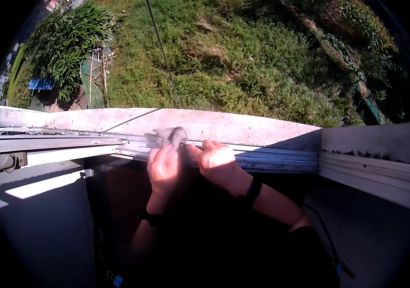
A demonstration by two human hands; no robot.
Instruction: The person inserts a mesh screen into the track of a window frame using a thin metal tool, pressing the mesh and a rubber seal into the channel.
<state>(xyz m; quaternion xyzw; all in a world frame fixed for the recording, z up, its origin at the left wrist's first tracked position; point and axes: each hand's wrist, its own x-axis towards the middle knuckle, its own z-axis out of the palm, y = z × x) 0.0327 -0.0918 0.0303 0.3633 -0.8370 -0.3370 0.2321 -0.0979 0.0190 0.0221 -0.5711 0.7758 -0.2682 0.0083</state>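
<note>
Right hand over window track has room toward side frame.

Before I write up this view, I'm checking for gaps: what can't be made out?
Head view:
Surface under the grey cloth: covered by it.
Left hand, fingertips: washed out by sunlight.
Dark sliver beside the right hand: too small to identify.
Space below the hands: lost in deep shadow.
</note>
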